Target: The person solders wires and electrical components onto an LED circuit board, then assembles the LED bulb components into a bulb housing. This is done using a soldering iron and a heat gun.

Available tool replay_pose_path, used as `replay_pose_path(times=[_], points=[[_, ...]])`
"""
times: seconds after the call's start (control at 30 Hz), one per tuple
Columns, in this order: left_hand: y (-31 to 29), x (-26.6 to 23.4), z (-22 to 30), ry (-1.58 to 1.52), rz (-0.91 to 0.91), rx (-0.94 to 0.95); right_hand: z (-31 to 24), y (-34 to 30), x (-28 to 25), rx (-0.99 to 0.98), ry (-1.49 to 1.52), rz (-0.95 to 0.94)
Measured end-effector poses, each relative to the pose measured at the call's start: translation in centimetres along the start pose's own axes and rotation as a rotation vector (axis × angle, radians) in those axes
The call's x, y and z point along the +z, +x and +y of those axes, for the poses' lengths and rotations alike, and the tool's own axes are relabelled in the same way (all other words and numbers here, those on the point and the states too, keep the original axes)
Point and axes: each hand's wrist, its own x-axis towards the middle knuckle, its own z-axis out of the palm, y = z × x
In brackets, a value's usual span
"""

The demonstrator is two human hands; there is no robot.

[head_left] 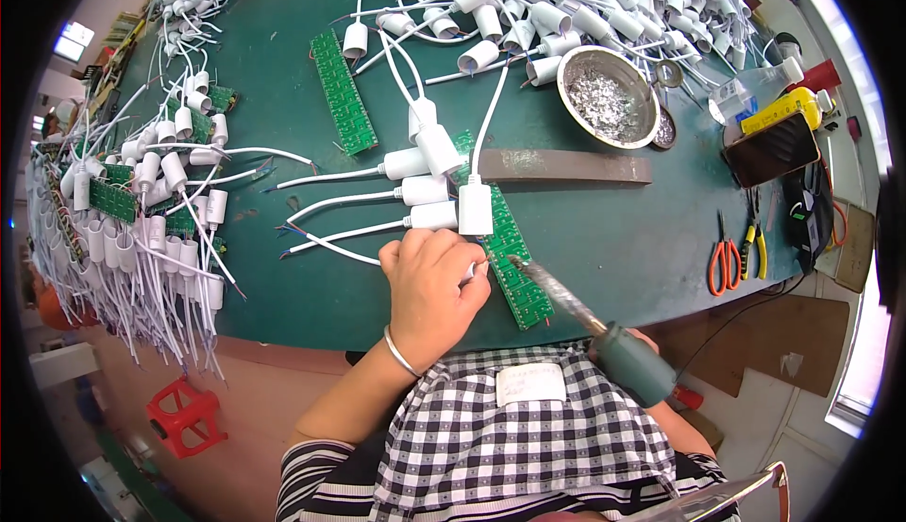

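Note:
My left hand [432,281], closed in a pinch, holds a white plastic sleeve with a cable against the left edge of a green circuit board panel [514,272]; most of that sleeve is hidden by the fingers. My right hand [645,339] grips a soldering iron [630,363] by its dark green handle and is largely covered by it. The iron's tip reaches the board just right of my left fingertips. Farther up the same board, several white sleeves [475,209] with cables lie side by side, their cables running left. One cable stretches away from me.
A brown bar [566,166] lies across the board's far part. Beyond it stand a metal bowl of solder scraps [612,97] and a heap of white sleeves [585,3]. Another board [342,92] lies far left, finished-looking bundles [170,182] at the left edge. Orange-handled scissors [725,262] and pliers [753,244] lie right.

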Motion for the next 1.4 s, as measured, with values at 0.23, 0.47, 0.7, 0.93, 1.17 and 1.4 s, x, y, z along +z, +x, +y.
replay_pose_path(times=[0.23, 0.47, 0.7, 0.93, 1.17, 1.4], points=[[0.0, -0.1, 0.1, 0.006, -0.018, -0.014, -3.5, 0.4, 0.9, -0.352, -0.249, -0.160], [0.2, -0.2, 0.3, -0.071, 0.020, -0.022, -3.7, 0.4, 1.3, -0.420, -0.390, -0.073], [0.2, 0.0, 0.1, -0.089, 0.040, -0.015, -3.9, 0.4, 1.7, -0.532, -0.451, -0.004], [0.3, 0.1, 0.2, -0.070, 0.043, -0.009, -3.2, 0.5, 1.7, -0.527, -0.459, -0.052], [0.3, 0.2, 0.7, -0.041, 0.027, -0.061, -2.6, 0.4, 1.7, -0.439, -0.328, -0.035], [0.3, 0.3, 1.0, -0.027, 0.011, -0.074, -2.3, 0.1, 1.8, -0.422, -0.268, -0.027]])
